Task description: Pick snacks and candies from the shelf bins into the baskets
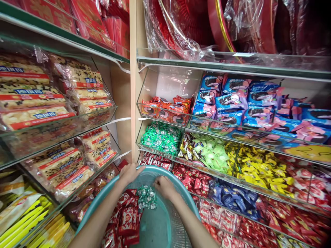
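Note:
A teal plastic basket [191, 199] with mesh sides is below me, against the shelves. My left hand [130, 173] is closed on its far rim. Inside the basket, my right hand [164, 187] has its fingers curled; whatever they may hold is hidden. Just left of that hand lies a small heap of green-wrapped candies [147, 197]. Red packets [128, 218] are piled in the basket's left half, partly behind my left forearm. Beyond the hands, a glass bin holds more green-wrapped candies [161, 137].
Glass-fronted shelves hold yellow candies [258, 165], dark blue candies [234, 196] and blue cookie packs [230, 100] on the right. Bagged snack bars [38, 113] fill the left shelves. A wooden post [133, 86] stands between both units. Thin glass edges [232, 172] project toward me.

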A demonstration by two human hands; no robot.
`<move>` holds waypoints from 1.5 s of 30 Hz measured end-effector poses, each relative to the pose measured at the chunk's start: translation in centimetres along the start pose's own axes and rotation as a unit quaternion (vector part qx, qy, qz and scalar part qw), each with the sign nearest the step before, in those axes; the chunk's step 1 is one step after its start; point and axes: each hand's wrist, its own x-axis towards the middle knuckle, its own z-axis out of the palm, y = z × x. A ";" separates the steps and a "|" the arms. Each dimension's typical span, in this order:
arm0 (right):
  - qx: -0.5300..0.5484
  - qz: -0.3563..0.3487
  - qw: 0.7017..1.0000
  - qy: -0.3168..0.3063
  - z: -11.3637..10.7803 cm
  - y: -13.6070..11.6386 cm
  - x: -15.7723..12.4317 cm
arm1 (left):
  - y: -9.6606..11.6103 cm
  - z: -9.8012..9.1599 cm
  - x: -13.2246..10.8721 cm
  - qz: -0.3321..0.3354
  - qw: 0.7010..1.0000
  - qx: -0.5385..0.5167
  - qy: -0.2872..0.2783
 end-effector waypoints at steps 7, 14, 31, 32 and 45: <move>0.033 -0.137 0.982 0.129 -8.0 -4.5 -0.9 | 0.2 -0.9 -0.1 -0.011 1.000 0.002 0.007; -0.122 -0.048 0.959 0.252 -13.6 -6.0 2.3 | 0.2 -1.2 -0.4 -0.009 1.000 0.003 0.006; -0.236 0.032 0.943 0.231 -13.6 -5.3 5.0 | 0.2 -1.3 -0.9 -0.008 1.000 -0.009 0.013; -0.233 0.034 0.944 0.230 -13.5 -5.3 5.1 | 0.2 -1.2 -0.8 -0.008 1.000 -0.008 0.015; -0.082 -0.157 0.950 0.257 -11.4 -8.2 -0.2 | -0.1 -1.0 -0.6 -0.021 1.000 -0.004 0.010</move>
